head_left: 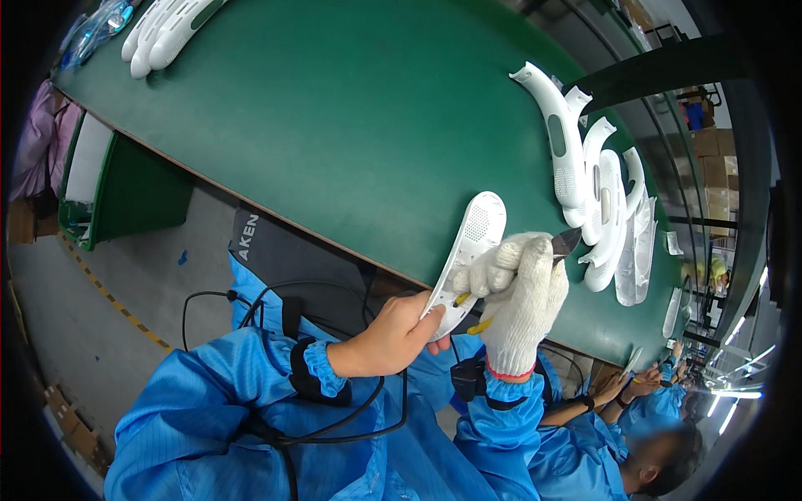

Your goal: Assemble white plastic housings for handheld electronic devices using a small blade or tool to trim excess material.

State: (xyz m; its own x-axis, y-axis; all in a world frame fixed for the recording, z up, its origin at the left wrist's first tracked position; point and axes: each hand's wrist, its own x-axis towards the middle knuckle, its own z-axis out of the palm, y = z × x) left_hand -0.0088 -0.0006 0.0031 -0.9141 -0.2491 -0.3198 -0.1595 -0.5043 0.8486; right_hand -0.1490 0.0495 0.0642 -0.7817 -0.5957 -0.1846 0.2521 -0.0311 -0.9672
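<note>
My bare left hand (393, 334) grips the lower end of a curved white plastic housing (469, 242), which has a perforated oval patch near its top. My right hand (522, 288), in a white knit glove, is closed around a small knife with a yellow handle; its grey blade (566, 242) sticks out past the glove, next to the housing's edge. I hold both just over the near edge of the green table (351, 125). My sleeves are blue.
A pile of similar white curved housings (597, 188) lies on the table to the right, and more white parts (163, 29) sit at the far left. Clear plastic bags (96, 29) lie beside those. Another person in blue (643, 434) works at the lower right.
</note>
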